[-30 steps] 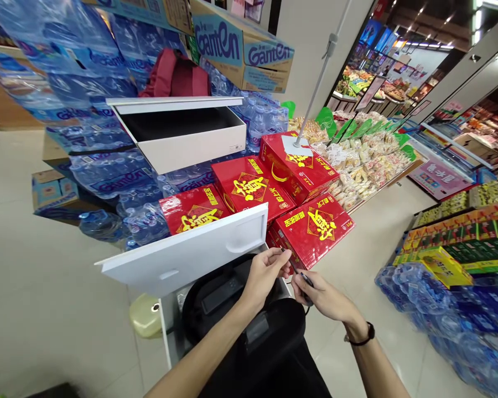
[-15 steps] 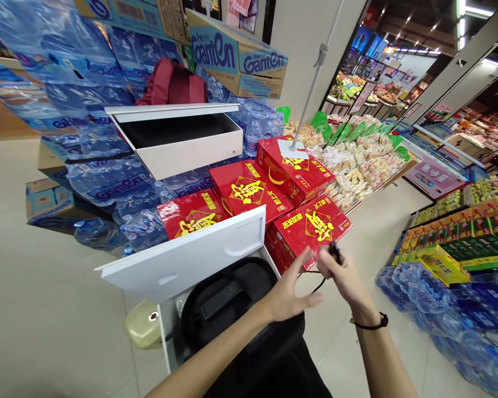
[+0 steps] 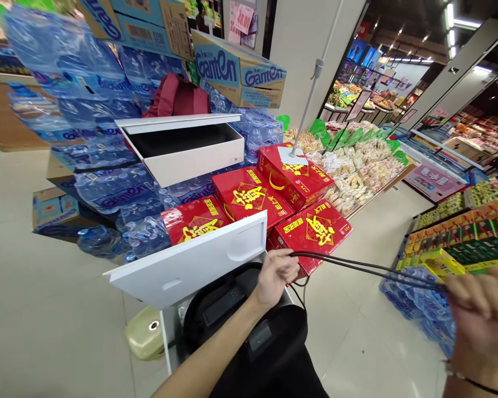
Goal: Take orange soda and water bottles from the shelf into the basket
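Note:
A doubled black cable (image 3: pixel 365 264) is stretched between my two hands. My left hand (image 3: pixel 277 276) is closed round one end, just in front of a red gift box (image 3: pixel 313 229). At the right edge my right hand (image 3: pixel 483 301), somewhat blurred, grips the other end. A loop of the cable hangs beneath my left hand toward a black padded case (image 3: pixel 232 304). That case lies in an open white box (image 3: pixel 168 331), whose raised white lid (image 3: pixel 195 254) stands behind it. A small dark device sits in the case.
Several red gift boxes (image 3: pixel 251 193) lie on packs of bottled water (image 3: pixel 143 232). A second white box (image 3: pixel 195 157), a maroon backpack (image 3: pixel 178 97) and a Ganten carton (image 3: pixel 240 72) are behind. A yellow-green stool (image 3: pixel 145 334) is on the floor at left; stacked goods (image 3: pixel 452 237) stand right.
My right hand has moved far right, drawing the cable out into a long stretch. My left hand was spread open and has closed on the cable.

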Demonstrator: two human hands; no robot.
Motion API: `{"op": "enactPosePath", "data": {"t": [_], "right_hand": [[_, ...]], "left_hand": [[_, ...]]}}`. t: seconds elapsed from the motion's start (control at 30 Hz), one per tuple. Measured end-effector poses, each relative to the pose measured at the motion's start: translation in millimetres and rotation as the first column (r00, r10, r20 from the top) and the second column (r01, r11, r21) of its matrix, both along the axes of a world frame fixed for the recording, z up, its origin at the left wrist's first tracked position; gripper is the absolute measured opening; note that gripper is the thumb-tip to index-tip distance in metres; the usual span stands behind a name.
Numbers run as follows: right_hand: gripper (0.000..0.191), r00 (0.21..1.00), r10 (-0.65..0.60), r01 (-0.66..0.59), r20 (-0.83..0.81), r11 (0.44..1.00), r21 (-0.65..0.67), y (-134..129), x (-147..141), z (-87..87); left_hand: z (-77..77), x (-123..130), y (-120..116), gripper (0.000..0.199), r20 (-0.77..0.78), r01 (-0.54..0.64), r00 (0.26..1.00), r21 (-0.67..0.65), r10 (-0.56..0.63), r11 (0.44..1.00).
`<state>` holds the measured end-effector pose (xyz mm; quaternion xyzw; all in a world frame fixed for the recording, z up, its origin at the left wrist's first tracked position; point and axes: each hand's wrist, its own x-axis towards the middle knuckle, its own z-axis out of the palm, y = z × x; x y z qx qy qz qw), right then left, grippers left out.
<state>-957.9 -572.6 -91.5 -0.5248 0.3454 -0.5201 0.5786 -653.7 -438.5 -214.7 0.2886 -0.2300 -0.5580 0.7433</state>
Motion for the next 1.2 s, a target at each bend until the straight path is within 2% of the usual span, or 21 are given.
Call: {"op": "enactPosePath", "data": {"t": [0.03,0.07,0.13,0.2,0.27,0.3,0.33,0.37,0.4,0.47,0.5,0.57,0.67,0.7,0.73,0.77,0.83,0.9,1.0,1.1,1.2], "right_hand": [[0.056,0.993,0.016,-0.023,0.119,0.998,0.061,1,6,-20.9],[0.05,0.993,0.073,-0.086,0.093,0.986,0.14,2,13,-43.3],[0.036,0.969,0.195,-0.161,-0.152,0.963,0.216,3,27,-84.9],[0.035,0.935,0.139,-0.098,-0.327,0.986,0.137,3,41,-112.2],[0.055,0.9,0.211,-0.227,-0.381,0.974,0.005,10,61,-122.4],[0.065,0.862,0.328,-0.373,-0.387,0.927,-0.045,16,75,-123.5],[0.083,0.774,0.48,-0.55,-0.413,0.833,-0.062,24,93,-123.9],[0.099,0.653,0.629,-0.705,-0.422,0.708,-0.035,34,114,-125.1],[0.106,0.516,0.757,-0.822,-0.402,0.569,0.017,45,137,-128.1],[0.099,0.314,0.88,-0.91,-0.356,0.385,0.151,68,182,-140.8],[0.087,0.238,0.903,-0.923,-0.359,0.325,0.205,79,201,-149.8],[0.068,0.16,0.904,-0.919,-0.397,0.283,0.275,95,228,-169.5],[0.03,-0.027,0.917,-0.92,-0.398,0.133,0.369,102,243,-195.1],[0.035,-0.104,0.901,-0.91,-0.42,0.085,0.406,99,244,-201.8],[0.044,-0.16,0.868,-0.898,-0.469,0.069,0.434,93,245,-208.0],[0.05,-0.188,0.823,-0.891,-0.537,0.088,0.446,86,246,-214.0],[0.05,-0.154,0.721,-0.896,-0.676,0.186,0.403,70,249,-226.2],[0.041,-0.098,0.659,-0.912,-0.746,0.24,0.332,57,253,-240.0],[0.028,-0.115,0.602,-0.922,-0.791,0.232,0.31,50,259,-263.7],[0.022,-0.186,0.526,-0.916,-0.83,0.212,0.339,51,264,-287.2],[0.025,-0.247,0.455,-0.899,-0.856,0.223,0.378,48,270,-305.7]], "left_hand": [[9.4,10,4,0.058,-0.048,-0.027,0.999,-0.014,0.026,1.0],[17.4,20,8,0.062,-0.054,-0.059,0.997,-0.019,0.058,0.998],[27.1,37,20,0.068,0.016,-0.08,0.997,-0.004,0.08,0.997],[27.6,49,32,0.072,0.137,-0.019,0.99,0.025,0.015,1.0],[21.2,54,44,0.072,0.283,0.096,0.953,0.062,-0.11,0.993],[16.6,53,49,0.072,0.359,0.128,0.921,0.086,-0.151,0.988],[11.8,51,52,0.071,0.418,0.14,0.892,0.11,-0.174,0.984],[7.3,48,54,0.07,0.448,0.131,0.877,0.128,-0.175,0.983],[3.4,44,54,0.069,0.447,0.107,0.88,0.14,-0.159,0.984],[-1.2,37,53,0.069,0.33,0.023,0.941,0.154,-0.073,0.988],[-1.8,35,52,0.069,0.248,-0.033,0.969,0.163,-0.008,0.986],[-0.6,36,50,0.072,0.121,-0.164,0.982,0.189,0.142,0.968],[-2.8,53,57,0.074,0.035,-0.372,0.927,0.22,0.374,0.902],[-8.1,63,64,0.073,0.027,-0.447,0.891,0.232,0.454,0.864],[-17.0,73,74,0.071,0.041,-0.52,0.848,0.252,0.528,0.816],[-29.6,83,87,0.068,0.093,-0.59,0.803,0.272,0.589,0.76],[-64.2,98,120,0.059,0.362,-0.677,0.735,0.336,0.574,0.655],[-104.3,104,154,0.061,0.65,-0.675,0.703,0.479,0.289,0.561],[-152.9,93,192,0.063,0.674,-0.644,0.732,0.637,0.099,0.423],[-174.5,79,204,0.052,0.673,-0.634,0.74,0.706,-0.018,0.316],[-171.8,84,207,0.048,0.651,-0.603,0.751,0.743,-0.11,0.29]]}}
